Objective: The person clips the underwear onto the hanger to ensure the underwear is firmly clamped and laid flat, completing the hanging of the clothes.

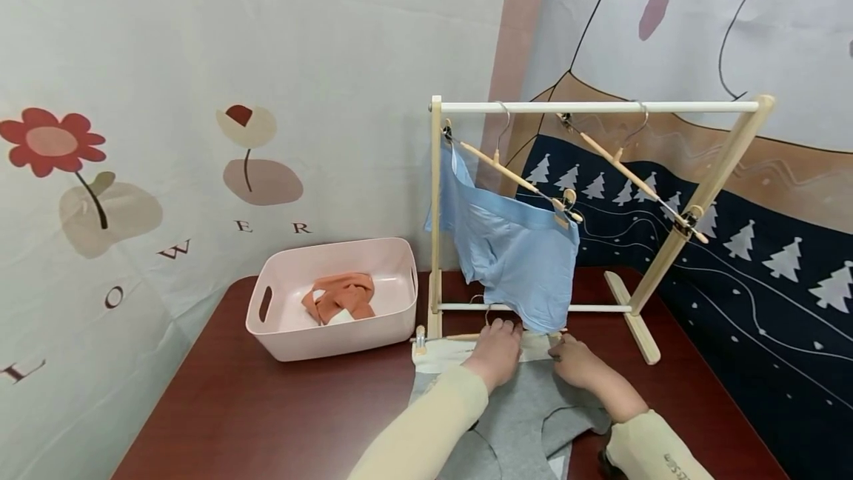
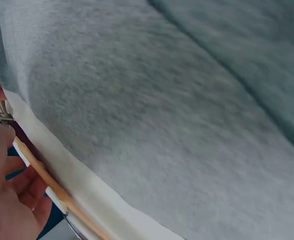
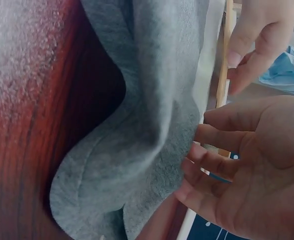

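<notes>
Grey boxer briefs (image 1: 516,410) with a white waistband (image 1: 436,355) lie on the table, their waistband along a wooden clip hanger (image 1: 460,337). A metal clip (image 1: 420,341) sits at the waistband's left end. My left hand (image 1: 496,355) holds the hanger near its middle; in the left wrist view its fingers bend about the wooden bar (image 2: 52,182). At the right end of the waistband, my right hand (image 1: 581,367) pinches the cloth edge beside the hanger. The right wrist view shows its fingertips (image 3: 187,167) against the grey fabric.
Behind the hands stands a drying rack (image 1: 600,107). Light blue boxer shorts (image 1: 513,243) hang there from one clip hanger, beside a bare hanger (image 1: 629,172). A pink basket (image 1: 333,343) with orange and white cloth (image 1: 343,296) stands left on the dark red table (image 1: 286,406).
</notes>
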Demonstrator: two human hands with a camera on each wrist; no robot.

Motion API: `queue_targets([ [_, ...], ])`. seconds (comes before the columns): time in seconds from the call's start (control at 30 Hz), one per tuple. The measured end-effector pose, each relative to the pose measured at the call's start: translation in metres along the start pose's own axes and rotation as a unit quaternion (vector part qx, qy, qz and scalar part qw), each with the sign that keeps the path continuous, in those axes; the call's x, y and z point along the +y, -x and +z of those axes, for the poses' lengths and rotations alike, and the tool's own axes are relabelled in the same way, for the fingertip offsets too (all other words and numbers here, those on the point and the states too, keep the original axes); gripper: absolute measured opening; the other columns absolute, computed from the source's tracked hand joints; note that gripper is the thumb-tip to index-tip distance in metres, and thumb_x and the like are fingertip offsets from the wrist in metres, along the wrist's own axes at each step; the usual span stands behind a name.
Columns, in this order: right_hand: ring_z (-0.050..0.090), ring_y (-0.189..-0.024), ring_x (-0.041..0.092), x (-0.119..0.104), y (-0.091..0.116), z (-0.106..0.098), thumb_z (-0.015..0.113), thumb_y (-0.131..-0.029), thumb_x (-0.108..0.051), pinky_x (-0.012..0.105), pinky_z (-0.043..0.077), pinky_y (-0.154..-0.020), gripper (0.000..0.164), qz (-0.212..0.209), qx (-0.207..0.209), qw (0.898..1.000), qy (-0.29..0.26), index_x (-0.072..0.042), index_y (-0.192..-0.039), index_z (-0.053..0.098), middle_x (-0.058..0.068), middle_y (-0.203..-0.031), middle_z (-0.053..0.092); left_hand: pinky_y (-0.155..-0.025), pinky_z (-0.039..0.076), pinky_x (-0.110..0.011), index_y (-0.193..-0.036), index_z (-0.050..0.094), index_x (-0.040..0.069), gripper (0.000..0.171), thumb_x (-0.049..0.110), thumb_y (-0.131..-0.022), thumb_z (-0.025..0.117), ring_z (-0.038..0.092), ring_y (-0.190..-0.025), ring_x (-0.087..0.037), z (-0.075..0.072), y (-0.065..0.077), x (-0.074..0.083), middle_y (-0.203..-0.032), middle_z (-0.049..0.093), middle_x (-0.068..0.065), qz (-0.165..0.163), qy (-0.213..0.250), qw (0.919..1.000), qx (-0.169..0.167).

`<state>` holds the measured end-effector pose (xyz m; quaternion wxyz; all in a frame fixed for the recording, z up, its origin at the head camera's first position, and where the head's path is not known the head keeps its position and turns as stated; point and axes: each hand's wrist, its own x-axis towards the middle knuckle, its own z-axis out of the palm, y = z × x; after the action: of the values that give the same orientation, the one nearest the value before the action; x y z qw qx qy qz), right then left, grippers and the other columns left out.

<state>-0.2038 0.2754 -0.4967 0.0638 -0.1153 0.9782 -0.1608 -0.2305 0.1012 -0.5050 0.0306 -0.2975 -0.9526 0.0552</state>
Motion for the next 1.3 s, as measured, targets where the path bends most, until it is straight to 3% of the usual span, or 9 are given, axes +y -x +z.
queue_targets([
  [0.23, 0.044, -0.116, 0.055, -0.002, 0.001, 0.003, 0.058, -0.086, -0.006, 0.059, 0.040, -0.094, 0.028, 0.009, -0.003, 1.000, -0.005, 0.008, -0.109, 0.066, 0.038, -0.125, 0.048, -0.090, 0.040, -0.030, -0.115, 0.064, 0.022, 0.026, 0.018, -0.090, 0.060, 0.048, -0.104, -0.017, 0.013, 0.001, -0.003, -0.111, 0.054, 0.002, 0.003, 0.015, 0.9985, 0.052],
  [0.37, 0.054, -0.098, 0.040, 0.000, 0.001, 0.005, 0.060, -0.085, -0.005, 0.049, 0.045, -0.082, 0.028, 0.002, 0.009, 1.000, -0.011, 0.008, -0.108, 0.067, 0.027, -0.109, 0.055, -0.078, 0.046, -0.026, -0.100, 0.067, 0.017, 0.016, 0.012, -0.086, 0.063, 0.055, -0.089, -0.016, 0.016, -0.003, -0.005, -0.097, 0.058, 0.001, 0.005, 0.036, 0.9938, 0.105],
  [0.5, 0.048, -0.084, 0.026, 0.000, 0.001, 0.004, 0.060, -0.084, -0.004, 0.039, 0.041, -0.071, 0.028, 0.020, 0.007, 0.999, -0.033, 0.008, -0.108, 0.067, 0.015, -0.098, 0.054, -0.071, 0.050, -0.023, -0.099, 0.065, 0.010, 0.015, 0.002, -0.087, 0.060, 0.062, -0.085, -0.015, 0.011, -0.004, -0.007, -0.092, 0.063, -0.001, 0.002, 0.132, 0.9845, 0.115],
  [0.67, 0.050, -0.091, 0.030, -0.001, 0.001, 0.002, 0.057, -0.084, -0.005, 0.040, 0.043, -0.074, 0.028, 0.059, 0.012, 0.997, -0.053, 0.004, -0.108, 0.069, 0.016, -0.106, 0.053, -0.066, 0.050, -0.028, -0.088, 0.062, 0.009, 0.008, 0.003, -0.087, 0.057, 0.061, -0.080, -0.017, 0.004, -0.002, -0.006, -0.081, 0.060, -0.002, -0.010, 0.220, 0.9686, 0.116],
  [0.83, 0.052, -0.101, 0.036, 0.000, -0.003, 0.001, 0.058, -0.085, -0.009, 0.048, 0.042, -0.083, 0.023, 0.063, 0.024, 0.997, -0.039, 0.000, -0.103, 0.071, 0.018, -0.106, 0.060, -0.068, 0.051, -0.035, -0.083, 0.064, 0.012, 0.024, 0.020, -0.096, 0.046, 0.065, -0.083, -0.022, -0.005, -0.006, 0.002, -0.086, 0.065, -0.005, -0.070, 0.260, 0.9584, 0.095],
  [1.0, 0.052, -0.101, 0.035, 0.002, -0.007, 0.000, 0.060, -0.085, -0.011, 0.047, 0.043, -0.082, 0.016, 0.057, 0.031, 0.997, -0.042, -0.003, -0.093, 0.072, 0.015, -0.099, 0.063, -0.061, 0.049, -0.036, -0.076, 0.064, 0.013, 0.032, 0.031, -0.096, 0.048, 0.066, -0.075, -0.023, -0.013, -0.010, 0.009, -0.079, 0.069, -0.006, -0.106, 0.242, 0.9576, 0.115],
  [1.1, 0.052, -0.090, 0.028, 0.003, -0.009, 0.001, 0.059, -0.084, -0.008, 0.039, 0.044, -0.074, 0.013, 0.042, 0.043, 0.997, -0.052, -0.003, -0.077, 0.069, 0.009, -0.082, 0.063, -0.057, 0.046, -0.034, -0.072, 0.062, 0.014, 0.031, 0.031, -0.096, 0.051, 0.065, -0.069, -0.022, -0.017, -0.009, 0.011, -0.076, 0.068, -0.005, -0.114, 0.244, 0.9565, 0.113],
  [1.2, 0.042, -0.070, 0.018, 0.005, -0.011, 0.003, 0.058, -0.080, -0.004, 0.029, 0.035, -0.062, 0.025, 0.026, 0.056, 0.996, -0.060, -0.007, -0.057, 0.051, 0.000, -0.057, 0.046, -0.053, 0.042, -0.029, -0.072, 0.058, 0.015, 0.028, 0.026, -0.097, 0.052, 0.062, -0.065, -0.018, -0.020, -0.009, 0.010, -0.073, 0.065, -0.003, -0.102, 0.297, 0.9450, 0.092],
  [1.3, 0.034, -0.061, 0.015, 0.008, -0.012, 0.005, 0.060, -0.075, -0.002, 0.026, 0.030, -0.057, 0.025, 0.031, 0.054, 0.996, -0.071, -0.006, -0.059, 0.042, -0.002, -0.055, 0.035, -0.051, 0.038, -0.024, -0.080, 0.062, 0.011, 0.022, 0.017, -0.098, 0.051, 0.058, -0.064, -0.014, -0.021, -0.010, 0.009, -0.075, 0.063, -0.002, -0.080, 0.375, 0.9220, 0.054],
])
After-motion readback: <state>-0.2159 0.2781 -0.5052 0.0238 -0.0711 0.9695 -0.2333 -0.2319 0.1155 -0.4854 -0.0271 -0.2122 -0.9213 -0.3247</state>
